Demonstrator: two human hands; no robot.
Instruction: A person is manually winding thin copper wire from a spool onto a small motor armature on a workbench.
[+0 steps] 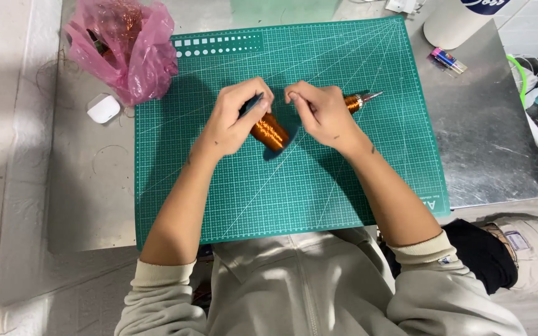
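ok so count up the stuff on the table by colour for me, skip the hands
Green: 1, the cutting mat
Copper orange: 2, the wire spool held in the left hand and the wound tool behind the right hand
Pink: 1, the plastic bag
White: 2, the small case and the round container
Total: 6

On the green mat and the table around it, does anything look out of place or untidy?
Mostly tidy. Loose thin wire strands lie scattered on the grey table left of the green cutting mat, and the pink plastic bag sits crumpled, overlapping the mat's top-left corner. Nothing looks spilled or damaged.
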